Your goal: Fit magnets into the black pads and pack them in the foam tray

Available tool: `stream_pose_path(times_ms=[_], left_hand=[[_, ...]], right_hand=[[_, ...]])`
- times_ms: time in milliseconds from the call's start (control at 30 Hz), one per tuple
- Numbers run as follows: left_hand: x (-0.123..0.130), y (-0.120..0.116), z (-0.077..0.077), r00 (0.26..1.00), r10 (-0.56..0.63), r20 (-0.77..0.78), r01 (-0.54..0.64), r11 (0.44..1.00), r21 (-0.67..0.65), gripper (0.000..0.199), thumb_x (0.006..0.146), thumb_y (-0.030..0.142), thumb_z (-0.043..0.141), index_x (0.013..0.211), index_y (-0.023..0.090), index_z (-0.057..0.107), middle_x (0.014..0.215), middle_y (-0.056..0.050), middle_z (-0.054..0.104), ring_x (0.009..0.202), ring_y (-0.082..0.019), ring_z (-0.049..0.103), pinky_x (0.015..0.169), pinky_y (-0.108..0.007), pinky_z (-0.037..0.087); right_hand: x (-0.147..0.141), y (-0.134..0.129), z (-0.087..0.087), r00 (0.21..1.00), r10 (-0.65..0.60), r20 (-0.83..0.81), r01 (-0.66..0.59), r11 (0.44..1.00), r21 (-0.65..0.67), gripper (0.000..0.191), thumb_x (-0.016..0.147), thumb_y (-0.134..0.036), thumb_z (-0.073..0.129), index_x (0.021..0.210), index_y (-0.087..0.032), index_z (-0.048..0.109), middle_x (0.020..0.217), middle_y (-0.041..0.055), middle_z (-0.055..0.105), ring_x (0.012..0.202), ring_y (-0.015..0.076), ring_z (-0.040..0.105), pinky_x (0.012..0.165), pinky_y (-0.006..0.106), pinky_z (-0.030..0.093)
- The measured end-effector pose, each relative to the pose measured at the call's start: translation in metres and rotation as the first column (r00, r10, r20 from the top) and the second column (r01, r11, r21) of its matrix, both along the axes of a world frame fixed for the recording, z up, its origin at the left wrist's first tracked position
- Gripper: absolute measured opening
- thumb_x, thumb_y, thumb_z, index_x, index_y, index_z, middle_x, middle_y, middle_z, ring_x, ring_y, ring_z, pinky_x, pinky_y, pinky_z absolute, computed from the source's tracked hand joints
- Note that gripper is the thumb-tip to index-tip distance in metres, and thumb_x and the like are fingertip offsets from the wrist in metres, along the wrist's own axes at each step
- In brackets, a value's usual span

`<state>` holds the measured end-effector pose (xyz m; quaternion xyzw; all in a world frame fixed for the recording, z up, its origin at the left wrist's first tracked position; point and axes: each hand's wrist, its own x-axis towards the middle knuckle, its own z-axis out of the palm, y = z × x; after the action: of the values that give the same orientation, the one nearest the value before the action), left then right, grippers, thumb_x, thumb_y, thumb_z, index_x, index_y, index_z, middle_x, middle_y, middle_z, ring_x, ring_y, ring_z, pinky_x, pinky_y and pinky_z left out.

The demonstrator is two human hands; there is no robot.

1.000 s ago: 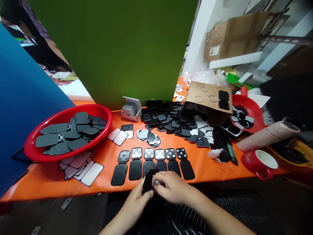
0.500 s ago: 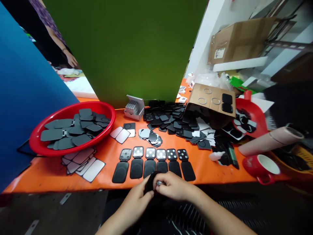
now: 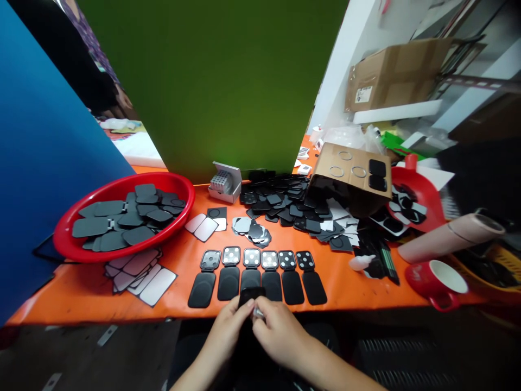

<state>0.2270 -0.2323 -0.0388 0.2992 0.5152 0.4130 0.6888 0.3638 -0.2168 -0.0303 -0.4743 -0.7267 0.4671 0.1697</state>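
My left hand (image 3: 228, 326) is closed on a black rounded panel (image 3: 251, 295), held at the table's front edge. My right hand (image 3: 277, 329) is pinched beside it, fingertips at a small silvery piece (image 3: 258, 312). Whether that piece is fixed to the panel I cannot tell, as the fingers cover most of it. Just beyond the hands lies a row of several black hinged panels (image 3: 292, 288), their small upper plates (image 3: 286, 260) set with pale dots. The held panel overlaps the row's near side in view.
A red basin (image 3: 65, 247) of dark panels stands left, with pink-white cards (image 3: 154, 282) before it. Black pieces (image 3: 285, 203) are heaped behind the row, near a small white box (image 3: 233, 195). At right are a cardboard box (image 3: 325, 157), a dropper bottle (image 3: 361, 263), a tumbler (image 3: 443, 239) and a red mug (image 3: 421, 279).
The held black panel has turned from steeply tilted to flatter, its face now showing above the fingers. My hands have shifted slightly lower, and the right fingers have drawn in beside the left thumb.
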Motion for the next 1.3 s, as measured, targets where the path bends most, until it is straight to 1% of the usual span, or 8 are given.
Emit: stream_pose_path(times_ms=[167, 367, 567, 767, 867, 1067, 1200, 1300], left_hand=[[-0.009, 0.001, 0.005, 0.994, 0.091, -0.059, -0.091, 0.996, 0.008, 0.024, 0.075, 0.037, 0.055, 0.085, 0.016, 0.060, 0.077, -0.003, 0.064, 0.080, -0.020, 0.058, 0.075, -0.029, 0.043], [-0.021, -0.004, 0.014, 0.922, 0.060, -0.383, -0.001, 0.988, 0.152, 0.027, 0.076, 0.040, 0.052, 0.079, 0.015, 0.062, 0.073, -0.003, 0.065, 0.077, -0.021, 0.060, 0.071, -0.030, 0.047], [-0.027, -0.020, 0.013, 0.619, 0.102, -0.779, 0.346, 0.854, 0.387, 0.031, 0.082, 0.025, 0.043, 0.112, 0.024, 0.053, 0.110, -0.004, 0.061, 0.101, -0.016, 0.056, 0.087, -0.026, 0.043], [-0.039, -0.029, 0.015, 0.277, 0.276, -0.920, 0.727, 0.566, 0.389, 0.056, 0.067, 0.003, 0.042, 0.121, 0.020, 0.044, 0.114, -0.004, 0.060, 0.101, -0.011, 0.056, 0.086, -0.016, 0.043], [-0.041, -0.032, 0.016, 0.221, 0.341, -0.914, 0.780, 0.501, 0.376, 0.069, 0.056, -0.001, 0.038, 0.122, 0.018, 0.043, 0.114, -0.004, 0.060, 0.099, -0.011, 0.058, 0.084, -0.015, 0.043], [-0.042, -0.038, 0.006, 0.382, 0.159, -0.910, 0.718, 0.569, 0.401, 0.077, 0.054, -0.004, 0.036, 0.125, 0.027, 0.041, 0.120, 0.000, 0.055, 0.102, -0.011, 0.056, 0.086, -0.014, 0.042], [-0.033, -0.035, -0.003, 0.686, -0.087, -0.722, 0.483, 0.797, 0.363, 0.051, 0.071, 0.006, 0.043, 0.117, 0.028, 0.051, 0.120, -0.002, 0.055, 0.108, -0.017, 0.051, 0.093, -0.025, 0.038], [-0.028, -0.025, -0.006, 0.942, -0.112, -0.315, 0.177, 0.967, 0.185, 0.033, 0.079, 0.026, 0.047, 0.110, 0.020, 0.056, 0.102, -0.008, 0.064, 0.092, -0.022, 0.060, 0.083, -0.033, 0.045]], right_hand=[[0.004, 0.001, 0.013, 0.989, 0.039, -0.144, -0.056, 0.992, -0.113, 0.012, 0.082, -0.022, 0.040, 0.071, -0.018, 0.043, 0.070, -0.0014, 0.049, 0.064, 0.0099, 0.044, 0.058, 0.019, 0.033], [0.001, 0.011, 0.012, 0.939, -0.028, -0.342, -0.099, 0.931, -0.350, 0.029, 0.088, -0.042, 0.029, 0.081, -0.018, 0.045, 0.064, -0.0024, 0.046, 0.052, 0.0079, 0.043, 0.047, 0.018, 0.033], [-0.006, 0.012, 0.010, 0.957, -0.067, -0.283, -0.024, 0.952, -0.306, 0.033, 0.085, -0.043, 0.038, 0.068, -0.016, 0.045, 0.060, -0.0023, 0.045, 0.054, 0.0073, 0.040, 0.050, 0.019, 0.030], [-0.001, 0.011, 0.010, 0.853, -0.245, -0.461, -0.226, 0.623, -0.749, 0.030, 0.080, -0.046, 0.043, 0.077, -0.016, 0.047, 0.065, -0.0024, 0.044, 0.040, 0.0028, 0.032, 0.035, 0.015, 0.019], [-0.001, 0.008, 0.005, 0.820, -0.328, -0.469, -0.217, 0.580, -0.785, 0.030, 0.078, -0.044, 0.048, 0.076, -0.014, 0.050, 0.063, -0.0010, 0.046, 0.040, 0.0029, 0.035, 0.033, 0.015, 0.020], [-0.009, -0.006, -0.016, 0.756, -0.450, -0.475, -0.200, 0.531, -0.823, 0.031, 0.075, -0.045, 0.054, 0.079, -0.015, 0.052, 0.056, -0.0036, 0.046, 0.036, 0.0029, 0.034, 0.031, 0.014, 0.020], [-0.014, -0.011, -0.025, 0.700, -0.526, -0.484, -0.160, 0.545, -0.823, 0.036, 0.075, -0.050, 0.052, 0.073, -0.014, 0.051, 0.051, -0.0050, 0.043, 0.032, 0.0024, 0.030, 0.031, 0.016, 0.019], [-0.014, -0.006, -0.023, 0.584, -0.607, -0.539, -0.140, 0.579, -0.803, 0.039, 0.078, -0.054, 0.045, 0.077, -0.016, 0.051, 0.050, -0.0059, 0.041, 0.035, 0.0030, 0.031, 0.036, 0.016, 0.026]])
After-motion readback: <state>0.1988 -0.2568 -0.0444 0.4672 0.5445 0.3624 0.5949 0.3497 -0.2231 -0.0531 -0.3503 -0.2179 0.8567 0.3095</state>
